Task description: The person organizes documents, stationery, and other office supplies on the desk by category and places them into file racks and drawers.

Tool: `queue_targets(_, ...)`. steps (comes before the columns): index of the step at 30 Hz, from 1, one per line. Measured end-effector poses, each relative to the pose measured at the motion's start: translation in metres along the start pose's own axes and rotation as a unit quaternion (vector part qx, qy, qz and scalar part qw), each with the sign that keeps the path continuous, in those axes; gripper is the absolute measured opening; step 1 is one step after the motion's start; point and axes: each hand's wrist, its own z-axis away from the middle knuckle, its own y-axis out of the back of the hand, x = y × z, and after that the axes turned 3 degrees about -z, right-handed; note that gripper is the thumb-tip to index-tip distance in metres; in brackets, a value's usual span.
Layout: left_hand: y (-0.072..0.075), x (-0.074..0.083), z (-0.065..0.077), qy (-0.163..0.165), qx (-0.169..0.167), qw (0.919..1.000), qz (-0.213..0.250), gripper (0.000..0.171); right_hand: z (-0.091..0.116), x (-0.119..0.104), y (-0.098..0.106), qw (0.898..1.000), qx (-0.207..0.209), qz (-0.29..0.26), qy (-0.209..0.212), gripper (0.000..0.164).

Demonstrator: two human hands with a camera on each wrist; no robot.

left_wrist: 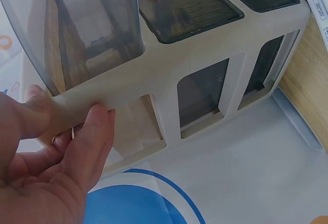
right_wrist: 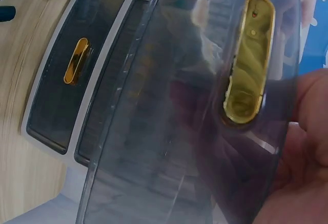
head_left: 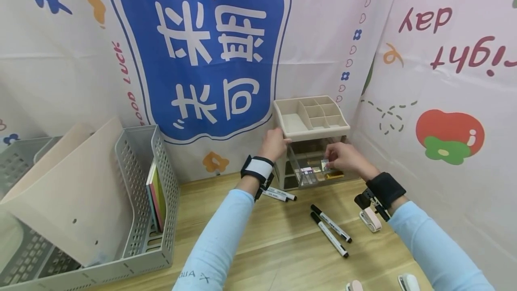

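A beige desktop drawer organizer (head_left: 310,136) stands against the back wall. My left hand (head_left: 273,144) grips its upper left side, with the thumb on the frame and fingers curled round the edge in the left wrist view. Its clear top drawer (right_wrist: 148,152) is pulled out and has a gold handle (right_wrist: 249,60). Inside lie several small boxes and packets (head_left: 308,175). Reaching into this drawer from above, my right hand (head_left: 347,158) pinches a small pale-and-green item (head_left: 324,164). Its fingers show only dimly through the drawer front in the right wrist view.
Two black-capped markers (head_left: 329,230) lie in front of the organizer, and more markers (head_left: 278,194) lie by its left side. Small staplers (head_left: 370,220) are on the right. A grey file rack (head_left: 165,219) with folders and booklets fills the left.
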Motion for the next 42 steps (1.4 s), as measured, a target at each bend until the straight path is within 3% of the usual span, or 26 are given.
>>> queue_targets(9, 0.0, 0.002, 0.0, -0.001, 0.006, 1.0, 0.002, 0.032, -0.004, -0.003, 0.006, 0.996, -0.084, 0.016, 0.013, 0.006)
queue_targets(16, -0.001, 0.004, -0.001, -0.005, 0.006, 1.0, 0.002, 0.033, -0.008, 0.0, 0.005, 0.995, -0.098, 0.034, 0.004, 0.007)
queue_targets(18, -0.001, 0.005, -0.001, -0.005, 0.007, 1.0, 0.002, 0.033, -0.006, 0.0, 0.005, 0.996, -0.082, 0.033, 0.0, 0.011)
queue_targets(20, -0.001, 0.006, -0.001, -0.006, 0.008, 1.0, 0.001, 0.033, -0.003, 0.002, 0.003, 0.999, -0.04, 0.025, 0.0, 0.014)
queue_targets(23, -0.001, 0.006, 0.0, -0.005, 0.006, 1.0, 0.0, 0.034, 0.007, 0.003, -0.002, 0.997, 0.074, -0.018, 0.001, 0.018)
queue_targets(25, -0.002, 0.006, 0.0, -0.007, 0.004, 1.0, -0.001, 0.034, 0.016, 0.003, -0.006, 0.985, 0.163, -0.059, 0.003, 0.017)
queue_targets(28, -0.003, 0.007, 0.001, -0.01, 0.003, 0.9999, -0.002, 0.034, 0.037, 0.0, -0.014, 0.957, 0.269, -0.114, 0.001, 0.015)
queue_targets(32, -0.003, 0.008, 0.001, -0.01, 0.005, 0.9999, -0.005, 0.034, 0.069, -0.005, -0.027, 0.928, 0.327, -0.174, -0.034, 0.016)
queue_targets(35, -0.002, 0.007, 0.0, -0.01, 0.003, 0.9999, -0.002, 0.034, 0.088, -0.005, -0.04, 0.914, 0.31, -0.25, -0.084, 0.025)
queue_targets(38, -0.001, 0.006, 0.001, -0.01, 0.003, 0.9999, 0.002, 0.035, 0.097, -0.001, -0.053, 0.896, 0.255, -0.342, -0.127, 0.037)
queue_targets(42, 0.0, 0.003, 0.002, -0.004, 0.002, 1.0, 0.007, 0.035, 0.096, 0.004, -0.066, 0.865, 0.199, -0.437, -0.145, 0.048)
